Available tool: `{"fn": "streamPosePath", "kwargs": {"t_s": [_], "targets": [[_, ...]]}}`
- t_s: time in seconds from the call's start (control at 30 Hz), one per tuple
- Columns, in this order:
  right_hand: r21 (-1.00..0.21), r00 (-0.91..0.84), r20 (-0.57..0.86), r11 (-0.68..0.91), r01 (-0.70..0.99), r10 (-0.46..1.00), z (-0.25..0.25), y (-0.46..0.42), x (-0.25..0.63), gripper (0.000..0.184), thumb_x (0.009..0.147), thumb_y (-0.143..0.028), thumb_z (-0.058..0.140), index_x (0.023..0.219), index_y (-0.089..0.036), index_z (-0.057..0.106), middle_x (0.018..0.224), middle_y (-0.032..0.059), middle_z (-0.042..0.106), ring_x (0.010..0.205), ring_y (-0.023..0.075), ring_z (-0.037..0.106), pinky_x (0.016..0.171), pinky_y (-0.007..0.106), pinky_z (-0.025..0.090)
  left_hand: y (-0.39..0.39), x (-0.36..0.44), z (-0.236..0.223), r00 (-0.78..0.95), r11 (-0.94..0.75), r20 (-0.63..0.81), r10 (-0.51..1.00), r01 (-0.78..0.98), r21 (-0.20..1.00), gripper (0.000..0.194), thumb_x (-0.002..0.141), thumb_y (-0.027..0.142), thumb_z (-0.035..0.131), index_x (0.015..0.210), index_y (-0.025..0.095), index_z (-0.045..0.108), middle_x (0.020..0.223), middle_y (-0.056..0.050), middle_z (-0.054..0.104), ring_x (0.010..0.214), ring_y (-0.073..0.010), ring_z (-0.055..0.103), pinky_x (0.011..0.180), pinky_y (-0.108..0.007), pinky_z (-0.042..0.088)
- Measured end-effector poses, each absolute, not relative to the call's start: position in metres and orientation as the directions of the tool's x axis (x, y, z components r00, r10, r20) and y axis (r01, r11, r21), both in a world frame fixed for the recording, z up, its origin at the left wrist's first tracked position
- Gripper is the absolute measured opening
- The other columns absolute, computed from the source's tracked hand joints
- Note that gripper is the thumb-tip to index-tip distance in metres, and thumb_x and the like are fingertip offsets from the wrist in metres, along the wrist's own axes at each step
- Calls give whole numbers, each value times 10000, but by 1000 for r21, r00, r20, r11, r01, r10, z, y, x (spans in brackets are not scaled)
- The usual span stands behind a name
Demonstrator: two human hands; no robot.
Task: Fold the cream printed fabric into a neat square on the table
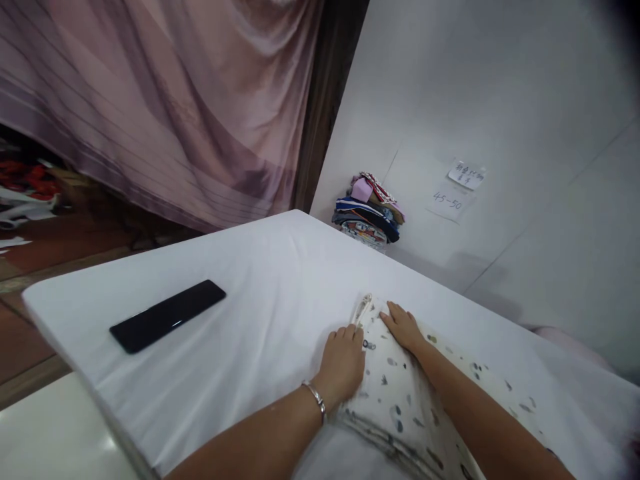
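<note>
Single view, head-worn, looking forward and steeply down across the white table (260, 293). Lens sits close: forearms enter from 6 o'clock, hands land just below frame centre. Table's far corner points toward 12 o'clock. Curtain (165, 107) fills 10 to 12 o'clock, white wall (500, 87) 1 to 3 o'clock. Horizon tilted, wide-angle stretch at edges.

Perhaps a home, pink curtain (165, 100), folded clothes stack (369, 210), sheeted table (260, 293)

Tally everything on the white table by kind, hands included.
Hands: 2, left hand and right hand, both flat on the garment
Patterned cream garment: 1
Black phone: 1
Stack of folded clothes: 1
Total: 5
</note>
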State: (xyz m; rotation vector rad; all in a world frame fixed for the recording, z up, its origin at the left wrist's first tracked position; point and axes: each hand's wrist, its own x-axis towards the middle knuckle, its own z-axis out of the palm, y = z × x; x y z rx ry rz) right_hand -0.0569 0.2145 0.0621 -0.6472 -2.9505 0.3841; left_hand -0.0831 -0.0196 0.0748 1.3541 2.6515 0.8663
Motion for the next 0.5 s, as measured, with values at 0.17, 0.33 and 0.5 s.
{"fn": "streamPosePath", "kwargs": {"t_s": [0.17, 0.33, 0.5], "targets": [[-441, -890, 177, 843, 310, 420, 88, 210, -70, 482, 888, -370, 306, 1237, -99, 499, 1305, 119, 488, 1224, 210, 412, 1014, 344, 307, -22, -84, 72, -622, 439, 224, 750, 722, 535, 414, 824, 233, 397, 1233, 185, 445, 1247, -108, 484, 1097, -259, 438, 925, -417, 326], [-415, -842, 210, 825, 383, 496, 114, 177, -84, 489, 858, -465, 364, 1128, -114, 573, 965, 102, 633, 881, 225, 580, 807, 351, 430, -22, -85, 74, -640, 424, 220, 737, 690, 586, 426, 802, 228, 424, 1226, 193, 440, 1224, -98, 512, 1096, -249, 453, 928, -403, 325], [-455, -894, 197, 845, 280, 402, 103, 120, -57, 534, 854, -456, 423, 1321, -201, 380, 909, 41, 630, 772, 190, 591, 704, 320, 460, -28, -100, 76, -718, 427, 160, 678, 561, 709, 384, 845, 187, 326, 1216, 185, 424, 1048, -88, 616, 958, -207, 554, 843, -345, 387]]}}
